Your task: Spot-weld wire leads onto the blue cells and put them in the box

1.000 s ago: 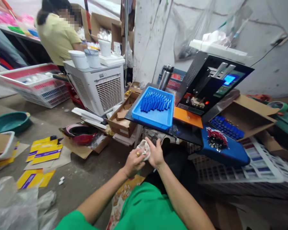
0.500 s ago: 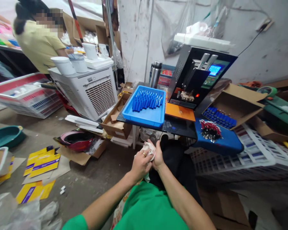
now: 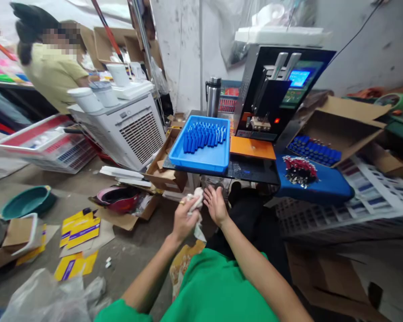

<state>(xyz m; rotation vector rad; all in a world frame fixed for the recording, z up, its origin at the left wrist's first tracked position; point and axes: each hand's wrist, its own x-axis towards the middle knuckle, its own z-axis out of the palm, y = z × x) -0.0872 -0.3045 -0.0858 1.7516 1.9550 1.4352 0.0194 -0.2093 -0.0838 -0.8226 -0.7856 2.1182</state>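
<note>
My left hand (image 3: 184, 219) is closed around a crumpled white cloth (image 3: 197, 201), whose loose end hangs below the fingers. Just to its right, my right hand (image 3: 216, 206) is open, palm up with fingers spread, and holds nothing. Beyond both hands, a blue tray (image 3: 199, 164) on a dark table (image 3: 251, 173) carries many blue cylindrical cells (image 3: 204, 136) standing in rows. A black machine (image 3: 272, 100) with a lit blue screen stands right of the tray, an orange plate (image 3: 251, 147) in front of it.
Red and black wire leads (image 3: 300, 171) lie on a blue surface at right, near a carton (image 3: 349, 129) of blue cells. A steel flask (image 3: 214, 96) stands behind the tray. At left are an air cooler (image 3: 139, 134), a red helmet (image 3: 121, 201) and a seated person (image 3: 52, 71).
My hands have come apart: the left has moved left with the cloth, and the right has opened away from it. The view has shifted slightly.
</note>
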